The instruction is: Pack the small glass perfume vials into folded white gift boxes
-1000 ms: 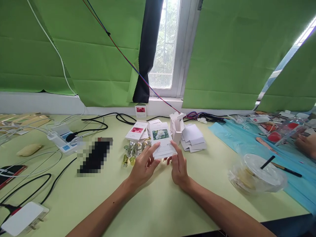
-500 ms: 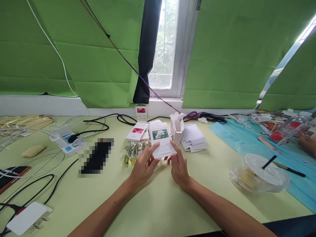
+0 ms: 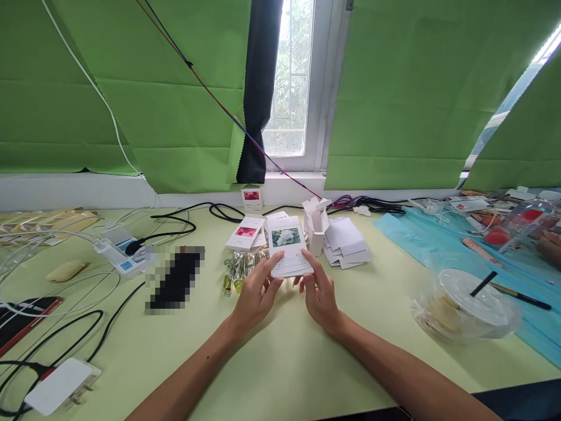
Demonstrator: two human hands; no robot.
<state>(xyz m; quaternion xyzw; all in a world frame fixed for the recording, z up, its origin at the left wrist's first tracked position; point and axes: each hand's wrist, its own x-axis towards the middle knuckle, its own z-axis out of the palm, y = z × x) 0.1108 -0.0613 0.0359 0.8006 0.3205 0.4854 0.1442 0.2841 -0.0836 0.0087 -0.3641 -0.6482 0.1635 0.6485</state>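
Between my two hands is a small stack of white cards (image 3: 287, 237) printed with a white flower and green leaves. My left hand (image 3: 256, 289) grips its lower left edge, thumb below and fingers along the side. At the lower right edge, my right hand (image 3: 322, 292) holds it the same way. Just beyond lie white packets with a red flower picture (image 3: 246, 231). Shiny gold and silver wrapped pieces (image 3: 239, 266) lie left of the cards, near my left hand. An upright white open box (image 3: 314, 225) stands behind my right hand, beside a pile of folded white card (image 3: 346, 241).
On the left are a power strip (image 3: 120, 257), tangled cables, a phone (image 3: 26, 321) and a white adapter (image 3: 63, 386). To the right, a lidded cup in a plastic bag (image 3: 467, 304) stands by a blue sheet (image 3: 407, 237). Another person's hand (image 3: 550, 245) shows at the far right.
The stack's cards look more evenly lined up at the lower edge than before. Both hands keep their hold on it. The whole view has shifted slightly.
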